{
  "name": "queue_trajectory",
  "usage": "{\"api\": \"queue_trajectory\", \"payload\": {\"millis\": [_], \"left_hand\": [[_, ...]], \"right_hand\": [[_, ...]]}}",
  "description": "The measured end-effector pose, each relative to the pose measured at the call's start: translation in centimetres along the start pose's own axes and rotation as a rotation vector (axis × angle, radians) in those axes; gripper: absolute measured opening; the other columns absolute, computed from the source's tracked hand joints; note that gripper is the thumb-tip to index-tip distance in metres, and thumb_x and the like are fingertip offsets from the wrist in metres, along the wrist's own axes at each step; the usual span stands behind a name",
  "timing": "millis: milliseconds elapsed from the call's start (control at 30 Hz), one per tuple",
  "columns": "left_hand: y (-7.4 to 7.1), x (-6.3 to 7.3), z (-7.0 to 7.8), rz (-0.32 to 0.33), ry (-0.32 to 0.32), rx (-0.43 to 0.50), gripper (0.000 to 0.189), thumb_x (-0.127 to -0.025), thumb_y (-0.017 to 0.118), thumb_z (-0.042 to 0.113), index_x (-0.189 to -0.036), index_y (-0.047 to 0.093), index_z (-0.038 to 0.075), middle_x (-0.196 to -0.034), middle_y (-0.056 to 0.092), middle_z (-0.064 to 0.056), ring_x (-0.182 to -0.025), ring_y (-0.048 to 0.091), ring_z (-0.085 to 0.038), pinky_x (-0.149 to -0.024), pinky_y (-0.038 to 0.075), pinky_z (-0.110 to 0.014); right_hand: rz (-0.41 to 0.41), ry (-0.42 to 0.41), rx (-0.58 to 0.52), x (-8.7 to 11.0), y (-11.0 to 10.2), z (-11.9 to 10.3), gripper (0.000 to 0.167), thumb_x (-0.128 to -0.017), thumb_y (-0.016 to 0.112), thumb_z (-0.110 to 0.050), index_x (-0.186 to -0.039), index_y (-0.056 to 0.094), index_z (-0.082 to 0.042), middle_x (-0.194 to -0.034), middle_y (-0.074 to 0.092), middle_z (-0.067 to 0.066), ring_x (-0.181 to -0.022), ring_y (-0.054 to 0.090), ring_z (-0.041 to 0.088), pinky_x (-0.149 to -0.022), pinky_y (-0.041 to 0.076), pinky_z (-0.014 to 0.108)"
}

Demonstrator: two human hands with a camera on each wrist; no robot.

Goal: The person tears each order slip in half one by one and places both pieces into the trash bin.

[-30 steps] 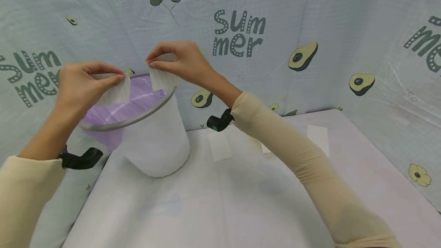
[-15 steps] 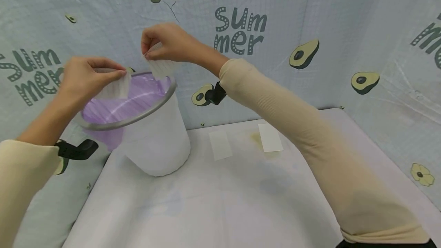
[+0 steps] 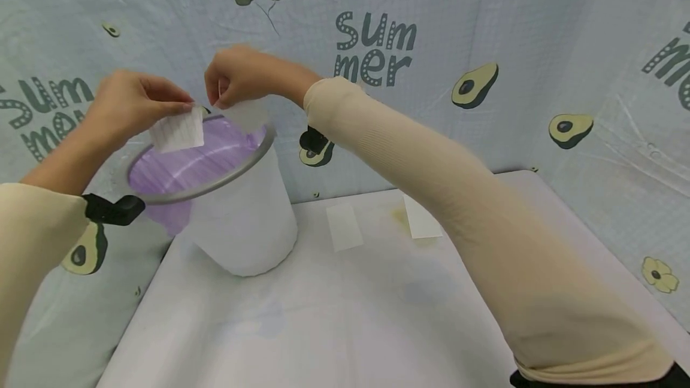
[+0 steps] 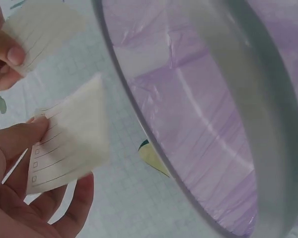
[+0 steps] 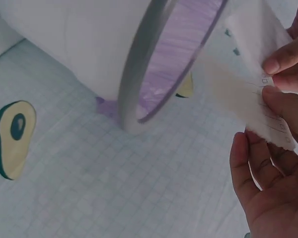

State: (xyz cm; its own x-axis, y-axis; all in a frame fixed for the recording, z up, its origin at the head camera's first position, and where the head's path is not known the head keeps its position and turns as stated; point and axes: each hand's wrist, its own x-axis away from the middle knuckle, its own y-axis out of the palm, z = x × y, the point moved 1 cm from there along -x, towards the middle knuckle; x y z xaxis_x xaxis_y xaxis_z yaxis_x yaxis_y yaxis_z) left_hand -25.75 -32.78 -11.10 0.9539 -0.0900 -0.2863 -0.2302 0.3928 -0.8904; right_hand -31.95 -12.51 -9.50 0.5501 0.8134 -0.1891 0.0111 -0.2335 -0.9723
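My left hand [image 3: 129, 106] pinches a paper piece [image 3: 180, 132] between thumb and fingers, over the near-left side of the bin's mouth. Printed lines and small checkboxes show on this paper piece [image 4: 72, 139] in the left wrist view, and its upper edge looks torn. My right hand [image 3: 242, 76] pinches a second paper piece [image 3: 247, 115] by its edge, above the bin's far rim. That lined piece [image 5: 260, 106] has a ragged edge in the right wrist view. Below both hands stands the white bin [image 3: 250, 220], with a grey rim [image 3: 215, 187] and a purple bag [image 3: 215, 148] lining it.
Two white paper slips [image 3: 345, 227] [image 3: 423, 218] lie on the white-covered table [image 3: 323, 316] right of the bin. A printed cloth wall [image 3: 377, 136] rises behind. The right sleeve [image 3: 442, 178] stretches across the table's right part.
My right hand has risen and moved left, closer to the left hand. The left hand has lifted slightly with its paper. A third slip seen earlier on the table is now hidden behind the right sleeve.
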Motion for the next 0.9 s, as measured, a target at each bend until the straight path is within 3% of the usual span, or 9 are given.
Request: {"api": "queue_trajectory", "payload": {"millis": [100, 233, 333, 567, 767, 900], "left_hand": [[0.0, -0.1, -0.1, -0.008, -0.004, -0.02, 0.041, -0.097, 0.071, 0.033, -0.121, 0.072, 0.001, -0.111, 0.075, -0.014, -0.077, 0.056, -0.007, -0.056, 0.045, -0.021], [0.0, -0.2, -0.5, -0.016, -0.008, -0.013, 0.038, -0.097, 0.072, 0.03, -0.119, 0.072, -0.001, -0.106, 0.075, -0.014, -0.083, 0.056, -0.015, -0.057, 0.043, -0.022], [0.0, -0.2, -0.8, -0.029, -0.016, 0.019, 0.038, -0.096, 0.073, 0.03, -0.12, 0.072, 0.0, -0.102, 0.076, -0.006, -0.081, 0.056, -0.01, -0.061, 0.042, -0.022], [0.1, -0.6, -1.8, -0.072, -0.045, 0.146, 0.03, -0.095, 0.074, 0.032, -0.118, 0.077, 0.013, -0.09, 0.067, 0.025, -0.077, 0.058, 0.0, -0.064, 0.048, -0.018], [0.5, -1.1, -2.0, -0.151, -0.075, 0.292, 0.037, -0.095, 0.074, 0.029, -0.126, 0.069, 0.01, -0.084, 0.071, 0.024, -0.074, 0.069, 0.003, -0.064, 0.057, -0.019], [0.9, -1.1, -1.5, -0.159, -0.072, 0.314, 0.041, -0.095, 0.074, 0.031, -0.128, 0.066, 0.007, -0.085, 0.071, 0.023, -0.075, 0.069, 0.004, -0.064, 0.056, -0.018]], "right_hand": [[-0.02, 0.022, -0.016, -0.8, -0.2, -0.5, 0.018, -0.096, 0.067, -0.018, -0.111, 0.076, -0.017, -0.112, 0.072, -0.004, -0.102, 0.062, 0.008, -0.085, 0.047, 0.022], [-0.024, 0.045, -0.029, -1.6, -0.4, -0.9, 0.017, -0.094, 0.067, -0.013, -0.107, 0.076, -0.017, -0.109, 0.072, -0.006, -0.102, 0.062, 0.007, -0.086, 0.048, 0.022], [-0.026, 0.044, -0.03, -1.8, -0.4, -1.1, 0.015, -0.093, 0.068, -0.012, -0.105, 0.076, -0.016, -0.104, 0.071, -0.008, -0.099, 0.06, 0.006, -0.085, 0.047, 0.021], [-0.038, 0.011, -0.03, -1.7, 0.2, -0.5, 0.017, -0.094, 0.07, -0.015, -0.109, 0.078, -0.015, -0.108, 0.073, -0.004, -0.099, 0.063, 0.007, -0.084, 0.048, 0.022], [-0.095, 0.042, -0.136, -1.5, 0.4, 0.3, 0.016, -0.097, 0.07, -0.023, -0.11, 0.075, -0.015, -0.103, 0.075, 0.001, -0.088, 0.067, 0.009, -0.078, 0.052, 0.025], [-0.116, 0.066, -0.138, -0.9, 0.3, 1.0, 0.016, -0.097, 0.07, -0.026, -0.108, 0.075, -0.015, -0.103, 0.075, 0.002, -0.087, 0.068, 0.009, -0.078, 0.055, 0.024]]}}
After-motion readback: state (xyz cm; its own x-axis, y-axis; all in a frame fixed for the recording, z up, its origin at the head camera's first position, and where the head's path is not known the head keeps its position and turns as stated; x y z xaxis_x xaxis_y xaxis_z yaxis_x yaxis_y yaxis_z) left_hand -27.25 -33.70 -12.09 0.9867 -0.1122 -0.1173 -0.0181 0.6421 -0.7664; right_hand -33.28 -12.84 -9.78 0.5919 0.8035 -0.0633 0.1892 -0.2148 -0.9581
